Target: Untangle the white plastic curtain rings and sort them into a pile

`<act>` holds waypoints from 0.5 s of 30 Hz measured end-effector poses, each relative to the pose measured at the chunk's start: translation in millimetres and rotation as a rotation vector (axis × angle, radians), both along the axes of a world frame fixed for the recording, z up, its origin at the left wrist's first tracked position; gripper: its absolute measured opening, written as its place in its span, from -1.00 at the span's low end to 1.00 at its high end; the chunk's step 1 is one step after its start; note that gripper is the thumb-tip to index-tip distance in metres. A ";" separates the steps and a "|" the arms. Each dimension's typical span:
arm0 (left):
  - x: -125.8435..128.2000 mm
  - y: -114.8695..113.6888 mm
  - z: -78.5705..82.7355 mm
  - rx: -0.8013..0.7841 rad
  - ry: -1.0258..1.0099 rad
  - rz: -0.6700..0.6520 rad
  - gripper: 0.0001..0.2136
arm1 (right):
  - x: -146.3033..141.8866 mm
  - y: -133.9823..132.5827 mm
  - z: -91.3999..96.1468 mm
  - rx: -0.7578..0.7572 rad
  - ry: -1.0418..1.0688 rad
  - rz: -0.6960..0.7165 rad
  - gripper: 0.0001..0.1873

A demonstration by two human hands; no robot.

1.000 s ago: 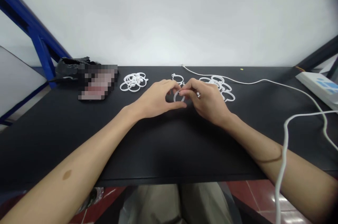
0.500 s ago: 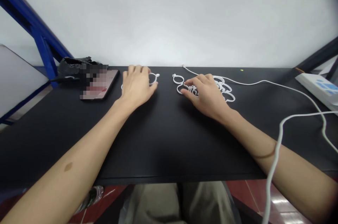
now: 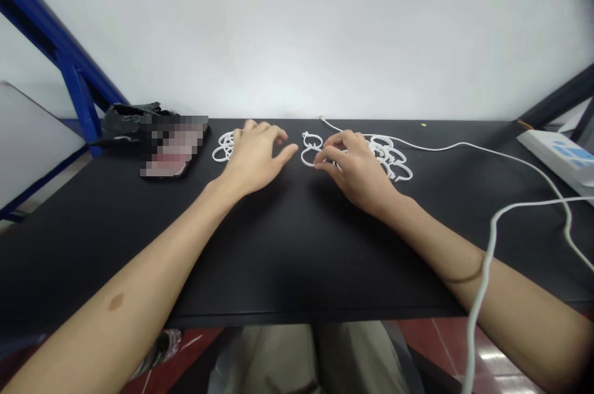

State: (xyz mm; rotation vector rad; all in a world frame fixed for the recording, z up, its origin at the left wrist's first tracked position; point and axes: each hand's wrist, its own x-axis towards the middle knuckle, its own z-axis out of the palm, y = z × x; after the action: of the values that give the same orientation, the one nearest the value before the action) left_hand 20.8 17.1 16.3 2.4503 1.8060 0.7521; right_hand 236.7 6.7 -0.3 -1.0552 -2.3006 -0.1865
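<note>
On the black table (image 3: pixel 288 245), my left hand (image 3: pixel 257 158) hovers with its fingers stretched out and apart, just right of a pile of white plastic rings (image 3: pixel 224 146), partly covering it. It holds nothing that I can see. My right hand (image 3: pixel 356 166) rests in front of a second pile of white rings (image 3: pixel 393 160). Its thumb and forefinger pinch the edge of a single white ring (image 3: pixel 308 155) that lies between my two hands.
A phone (image 3: pixel 172 148) lies at the back left beside a crumpled black bag (image 3: pixel 124 117). A white cable (image 3: pixel 487 270) crosses my right forearm and runs along the back edge. A white power strip (image 3: pixel 557 158) sits at the far right, a blue frame (image 3: pixel 74 78) at the left.
A second ago both hands held one ring at the centre. The left hand carried it to the left pile and has come back empty; the right hand has taken hold of another ring.
</note>
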 end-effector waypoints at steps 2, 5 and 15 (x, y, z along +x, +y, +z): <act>8.6 -4.6 1.1 -0.139 -0.144 -0.108 -0.71 | -2.5 -2.4 2.0 -0.025 0.029 0.053 -0.85; 13.9 -8.9 2.7 -0.290 -0.404 -0.175 -0.77 | -5.1 -5.4 2.7 -0.059 0.046 0.096 -0.87; 13.8 -11.2 1.8 -0.450 -0.660 -0.373 -0.80 | -10.3 -12.2 4.0 -0.334 0.410 0.010 -0.72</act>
State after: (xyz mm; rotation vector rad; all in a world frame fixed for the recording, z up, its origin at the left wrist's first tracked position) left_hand 34.6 5.9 18.1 1.8550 1.0906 0.8613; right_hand 226.4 -5.6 3.7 -1.1194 -1.9980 0.3977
